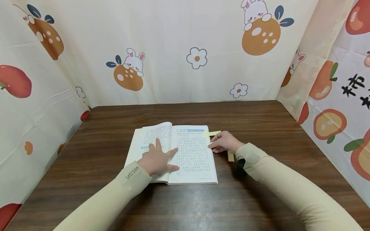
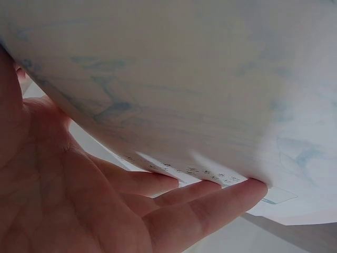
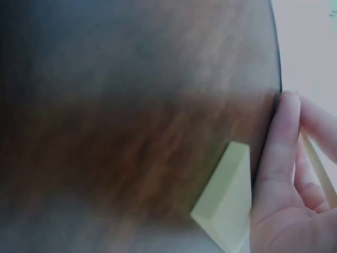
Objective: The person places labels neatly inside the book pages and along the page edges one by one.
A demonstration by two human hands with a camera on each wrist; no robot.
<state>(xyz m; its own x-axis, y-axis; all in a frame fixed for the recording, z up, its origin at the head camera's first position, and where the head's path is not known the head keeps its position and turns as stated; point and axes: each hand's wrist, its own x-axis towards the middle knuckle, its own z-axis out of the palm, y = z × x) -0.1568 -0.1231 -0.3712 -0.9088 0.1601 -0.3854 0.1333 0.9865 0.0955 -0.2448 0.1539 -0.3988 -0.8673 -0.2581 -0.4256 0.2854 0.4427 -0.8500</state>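
An open book [image 1: 192, 154] lies on the table with printed text on both pages. My left hand [image 1: 157, 158] rests with spread fingers on the left page and across the gutter; the left wrist view shows its fingers [image 2: 205, 216] against the paper. At the right page's outer edge, my right hand [image 1: 225, 142] pinches a thin yellow sticky note [image 3: 317, 166], its fingertips right at the paper. Just above that hand, another yellow sticky note [image 1: 212, 133] sticks out from the page. A pad of sticky notes [image 3: 224, 197] lies beside the right hand, partly hidden by it in the head view.
The brown wooden table [image 1: 110, 199] extends around the book on all sides. Patterned cloth [image 1: 173, 32] hangs behind the table's far edge and along both sides. A dark wrist device [image 1: 241, 163] is on the right wrist.
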